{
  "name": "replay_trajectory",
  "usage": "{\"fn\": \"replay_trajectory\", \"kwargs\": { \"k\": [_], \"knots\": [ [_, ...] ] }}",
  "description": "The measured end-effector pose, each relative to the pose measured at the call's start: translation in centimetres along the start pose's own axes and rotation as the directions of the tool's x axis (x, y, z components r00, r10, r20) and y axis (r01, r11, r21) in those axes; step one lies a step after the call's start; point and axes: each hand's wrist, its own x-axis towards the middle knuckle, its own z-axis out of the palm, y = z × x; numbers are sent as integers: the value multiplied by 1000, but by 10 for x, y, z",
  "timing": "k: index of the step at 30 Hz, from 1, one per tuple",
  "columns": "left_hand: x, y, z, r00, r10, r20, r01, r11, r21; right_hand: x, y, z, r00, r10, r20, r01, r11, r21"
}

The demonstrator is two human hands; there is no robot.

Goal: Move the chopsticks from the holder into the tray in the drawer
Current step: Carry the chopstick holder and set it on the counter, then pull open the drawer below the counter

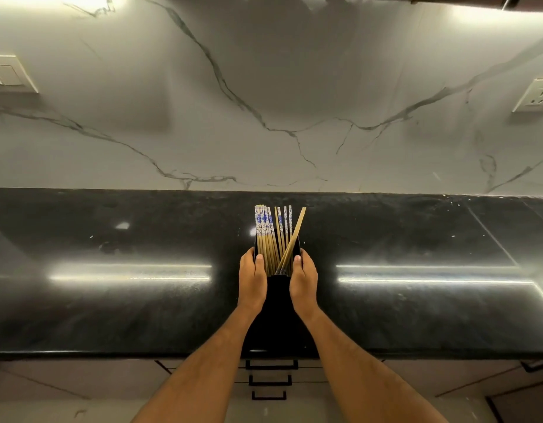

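Note:
A tall black holder (277, 303) stands on the black countertop (111, 300) near its front edge. Several wooden chopsticks (271, 236) with blue-and-white patterned tops stick up out of it, one leaning to the right. My left hand (252, 280) grips the holder's left side near the rim, thumb on the front. My right hand (303, 282) grips the right side the same way. Below the counter edge, stacked drawers with black handles (271, 364) are closed; no tray is visible.
A white marble backsplash rises behind the counter, with a switch plate (7, 74) at the left and a socket (536, 96) at the right. Cabinet fronts run along below the counter edge.

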Motion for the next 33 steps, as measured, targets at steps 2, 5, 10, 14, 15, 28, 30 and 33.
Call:
{"fn": "replay_trajectory", "kwargs": {
  "k": [2, 5, 10, 14, 15, 28, 30, 33],
  "knots": [
    [1, 1, -4, 1000, 11, 22, -11, 1000, 7, 0, 1, -2, 1000, -3, 15, 3, 1000, -21],
    [-5, 5, -12, 996, 77, 41, -78, 997, 23, -4, 3, -11, 1000, -21, 4, 21, 997, -79],
    [-32, 2, -33, 956, 279, 93, -294, 920, 261, -27, 10, -33, 983, -180, 48, 186, 929, -320],
    [-68, -4, -54, 895, 433, 109, -434, 787, 439, -61, 18, -56, 923, -353, 153, 381, 788, -484],
    [-73, -7, -57, 883, 451, 128, -454, 755, 474, -67, 20, -60, 901, -394, 179, 428, 748, -508],
    [-223, -89, -81, 866, 303, 398, -498, 447, 743, -182, 113, -110, 687, -381, 619, 726, 324, -607],
    [-229, -103, -79, 880, 238, 411, -475, 441, 761, -184, 128, -108, 703, -298, 645, 711, 308, -632],
    [-219, -123, -71, 891, 138, 432, -446, 434, 782, -174, 141, -99, 743, -190, 641, 664, 329, -672]
  ]
}}
